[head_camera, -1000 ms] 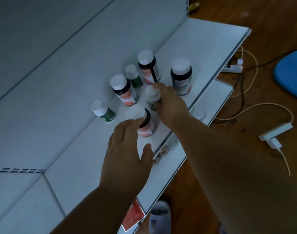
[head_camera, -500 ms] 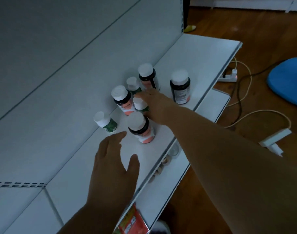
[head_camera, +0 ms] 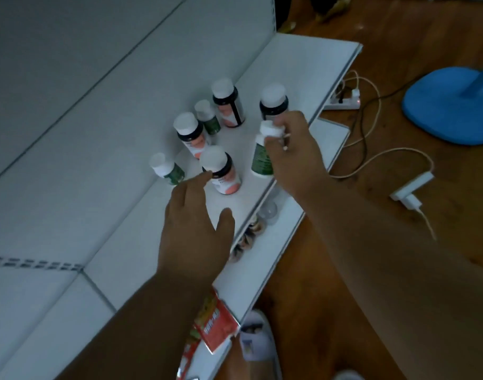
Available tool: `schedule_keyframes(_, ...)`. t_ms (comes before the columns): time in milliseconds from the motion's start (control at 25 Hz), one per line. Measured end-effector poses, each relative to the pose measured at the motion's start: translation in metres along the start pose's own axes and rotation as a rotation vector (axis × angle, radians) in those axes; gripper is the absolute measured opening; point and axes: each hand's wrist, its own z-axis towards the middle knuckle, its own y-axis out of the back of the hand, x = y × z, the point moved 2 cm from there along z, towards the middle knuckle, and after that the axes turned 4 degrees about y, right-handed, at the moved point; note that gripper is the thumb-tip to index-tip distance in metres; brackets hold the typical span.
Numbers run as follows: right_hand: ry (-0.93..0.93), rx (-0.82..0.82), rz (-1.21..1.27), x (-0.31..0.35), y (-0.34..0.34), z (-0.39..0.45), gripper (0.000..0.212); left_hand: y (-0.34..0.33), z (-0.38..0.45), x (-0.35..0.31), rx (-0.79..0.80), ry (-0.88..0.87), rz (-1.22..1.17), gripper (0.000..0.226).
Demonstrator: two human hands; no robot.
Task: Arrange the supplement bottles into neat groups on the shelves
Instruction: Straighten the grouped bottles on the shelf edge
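Several white-capped supplement bottles stand on the white upper shelf (head_camera: 311,58). My right hand (head_camera: 292,152) grips a green-label bottle (head_camera: 261,157) by its cap, lifted near the shelf's front edge. My left hand (head_camera: 196,223) hovers open over the shelf, its fingertips close to an orange-label dark bottle (head_camera: 221,170). Further back stand another orange-label bottle (head_camera: 189,133), a small green bottle (head_camera: 207,116), a third orange-label bottle (head_camera: 228,102) and a dark bottle (head_camera: 273,101). One more green bottle (head_camera: 166,168) stands by the back panel.
A lower shelf (head_camera: 287,237) holds small jars (head_camera: 267,211) under the upper shelf's edge. A red packet (head_camera: 215,325) sits near the bottom. On the wooden floor lie a power strip (head_camera: 344,101), cables, a white adapter (head_camera: 410,190) and a blue fan base (head_camera: 448,105).
My right hand has taken the small green bottle from among the group and lifted it toward the shelf's front edge. My left hand has moved forward toward the orange-label bottle.
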Motion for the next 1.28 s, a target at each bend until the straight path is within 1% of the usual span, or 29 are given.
schedule_keyframes(40, -0.092, -0.016, 0.110, 0.015, 0.019, -0.022, 0.016, 0.014, -0.018, -0.013, -0.002, 0.021, -0.018, 0.062)
schedule_keyframes(80, -0.224, -0.007, 0.258, 0.035, 0.035, -0.047, 0.013, 0.031, -0.038, -0.028, -0.012, 0.043, -0.037, 0.062)
schedule_keyframes(120, -0.384, 0.015, 0.417, 0.059, 0.051, -0.077, 0.012, 0.050, -0.063, -0.045, -0.012, 0.060, -0.062, 0.061)
schedule_keyframes(160, -0.507, 0.045, 0.547, 0.086, 0.063, -0.105, 0.013, 0.069, -0.086, -0.063, -0.009, 0.071, -0.088, 0.059)
schedule_keyframes(200, -0.578, 0.084, 0.642, 0.112, 0.071, -0.128, 0.014, 0.089, -0.108, -0.077, -0.006, 0.083, -0.111, 0.058)
schedule_keyframes(320, -0.660, 0.212, 0.766, 0.210, 0.102, -0.200, 0.013, 0.164, -0.185, -0.117, -0.007, 0.118, -0.138, 0.054)
schedule_keyframes(400, -0.692, 0.284, 0.803, 0.270, 0.115, -0.238, 0.025, 0.216, -0.234, -0.127, -0.050, 0.160, -0.165, 0.053)
schedule_keyframes(480, -0.702, 0.366, 0.830, 0.324, 0.121, -0.276, 0.042, 0.264, -0.282, -0.124, -0.088, 0.199, -0.200, 0.052)
schedule_keyframes(560, -0.724, 0.466, 0.929, 0.369, 0.115, -0.311, 0.059, 0.304, -0.323, -0.114, -0.117, 0.196, -0.199, 0.050)
schedule_keyframes(640, -0.744, 0.585, 0.991, 0.416, 0.094, -0.359, 0.065, 0.354, -0.370, -0.090, -0.164, 0.194, -0.188, 0.050)
schedule_keyframes(720, -0.773, 0.708, 1.027, 0.462, 0.058, -0.418, 0.065, 0.407, -0.424, -0.049, -0.233, 0.226, -0.166, 0.049)
schedule_keyframes(800, -0.816, 0.837, 1.001, 0.505, 0.014, -0.483, 0.060, 0.458, -0.491, -0.002, -0.315, 0.305, -0.112, 0.049)
schedule_keyframes(880, -0.851, 0.987, 0.949, 0.542, -0.026, -0.537, 0.046, 0.499, -0.550, 0.039, -0.382, 0.404, -0.055, 0.048)
schedule_keyframes(920, -0.862, 1.089, 0.919, 0.565, -0.050, -0.567, 0.043, 0.521, -0.583, 0.062, -0.434, 0.475, -0.042, 0.048)
schedule_keyframes(1000, -0.845, 1.262, 0.848, 0.603, -0.092, -0.619, 0.046, 0.555, -0.633, 0.101, -0.516, 0.584, -0.065, 0.048)
schedule_keyframes(1080, -0.794, 1.369, 0.803, 0.632, -0.131, -0.654, 0.041, 0.580, -0.662, 0.131, -0.560, 0.627, -0.081, 0.051)
schedule_keyframes(1120, -0.777, 1.407, 0.799, 0.644, -0.153, -0.666, 0.043, 0.590, -0.671, 0.147, -0.568, 0.642, -0.070, 0.051)
schedule_keyframes(1200, -0.759, 1.468, 0.805, 0.662, -0.191, -0.685, 0.069, 0.606, -0.678, 0.176, -0.559, 0.668, -0.036, 0.052)
schedule_keyframes(1240, -0.756, 1.504, 0.783, 0.670, -0.215, -0.695, 0.073, 0.615, -0.680, 0.195, -0.557, 0.686, -0.025, 0.051)
schedule_keyframes(1280, -0.750, 1.522, 0.753, 0.675, -0.241, -0.703, 0.065, 0.624, -0.681, 0.217, -0.569, 0.699, -0.004, 0.050)
